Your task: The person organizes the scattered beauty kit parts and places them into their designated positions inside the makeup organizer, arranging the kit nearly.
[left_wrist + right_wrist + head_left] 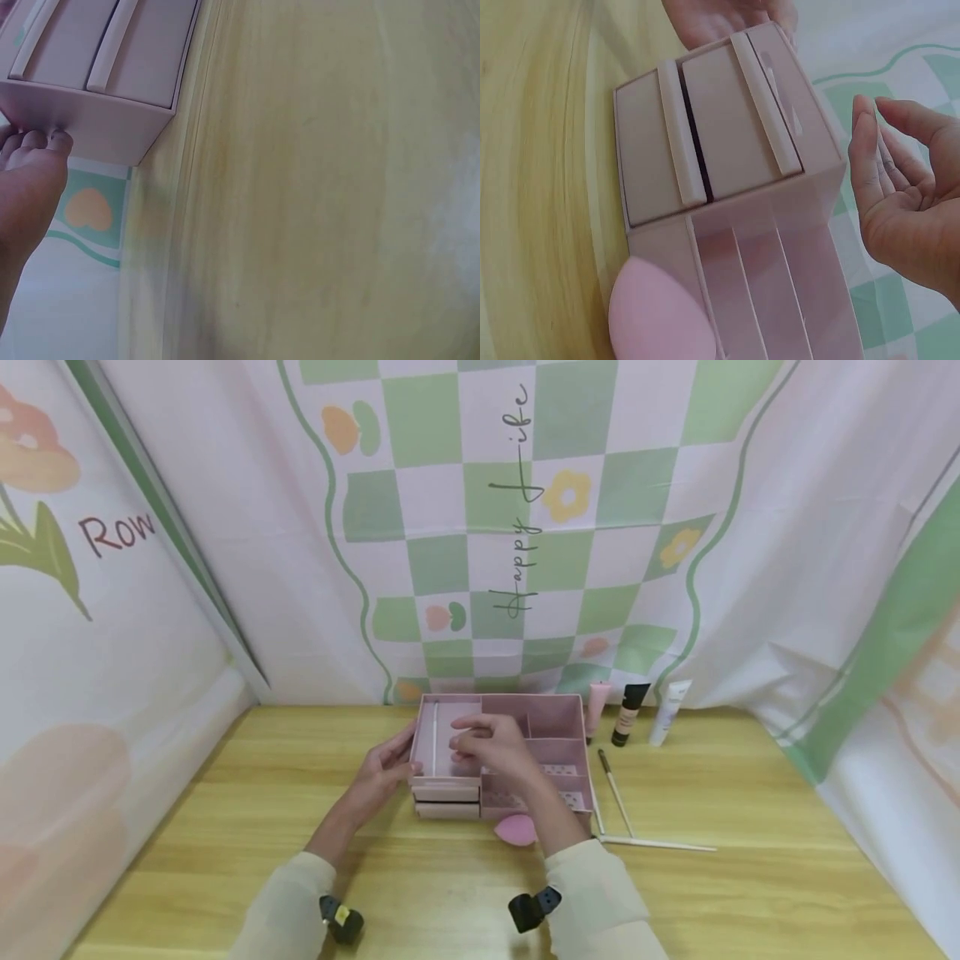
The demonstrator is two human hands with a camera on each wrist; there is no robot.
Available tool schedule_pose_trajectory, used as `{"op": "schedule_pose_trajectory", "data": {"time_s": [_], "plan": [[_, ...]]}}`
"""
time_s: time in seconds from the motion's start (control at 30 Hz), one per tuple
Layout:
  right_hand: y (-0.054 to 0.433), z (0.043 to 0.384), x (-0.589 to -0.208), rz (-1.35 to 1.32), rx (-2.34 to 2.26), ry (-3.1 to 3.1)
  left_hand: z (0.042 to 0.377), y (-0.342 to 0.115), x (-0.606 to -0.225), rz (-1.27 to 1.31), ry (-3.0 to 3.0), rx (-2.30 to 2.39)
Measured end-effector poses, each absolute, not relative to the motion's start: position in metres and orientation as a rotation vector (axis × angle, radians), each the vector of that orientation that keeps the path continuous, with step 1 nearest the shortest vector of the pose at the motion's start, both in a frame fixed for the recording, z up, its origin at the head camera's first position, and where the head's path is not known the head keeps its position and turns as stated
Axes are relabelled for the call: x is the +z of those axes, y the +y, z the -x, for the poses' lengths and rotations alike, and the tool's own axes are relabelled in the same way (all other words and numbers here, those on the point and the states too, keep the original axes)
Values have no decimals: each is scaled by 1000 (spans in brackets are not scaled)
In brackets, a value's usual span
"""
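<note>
A pink desktop organizer stands on the table, with two drawers at its front left and open compartments to the right. My left hand holds its left side, fingers against the outer wall and thumb at the top edge. In the left wrist view, the left fingertips touch that wall. A thin white stick is on the shallow top tray. Over this tray hovers my right hand, its fingers loosely bent. Seen from the right wrist, the right hand has nothing between thumb and forefinger.
A pink makeup sponge lies before the organizer. To the right stand a pink tube, a black-and-beige tube and a white tube. Thin brushes lie nearer the front. A patterned curtain hangs behind.
</note>
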State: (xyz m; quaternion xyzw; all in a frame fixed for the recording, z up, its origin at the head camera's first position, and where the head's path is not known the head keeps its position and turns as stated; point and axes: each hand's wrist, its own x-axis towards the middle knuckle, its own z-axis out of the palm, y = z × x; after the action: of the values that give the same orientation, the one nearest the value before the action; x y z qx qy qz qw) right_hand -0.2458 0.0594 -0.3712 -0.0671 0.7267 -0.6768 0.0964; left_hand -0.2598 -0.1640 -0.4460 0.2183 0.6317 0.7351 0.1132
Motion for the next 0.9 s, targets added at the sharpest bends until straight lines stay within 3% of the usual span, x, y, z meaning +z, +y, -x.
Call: {"op": "schedule_pose_trajectory", "data": {"time_s": [0.57, 0.9], "plan": [[101, 226, -389, 230, -1995, 2345, 262, -165, -447, -638, 1816, 2180], [138, 217, -402, 115, -1933, 2498, 260, -165, -447, -636, 1857, 2167]]}}
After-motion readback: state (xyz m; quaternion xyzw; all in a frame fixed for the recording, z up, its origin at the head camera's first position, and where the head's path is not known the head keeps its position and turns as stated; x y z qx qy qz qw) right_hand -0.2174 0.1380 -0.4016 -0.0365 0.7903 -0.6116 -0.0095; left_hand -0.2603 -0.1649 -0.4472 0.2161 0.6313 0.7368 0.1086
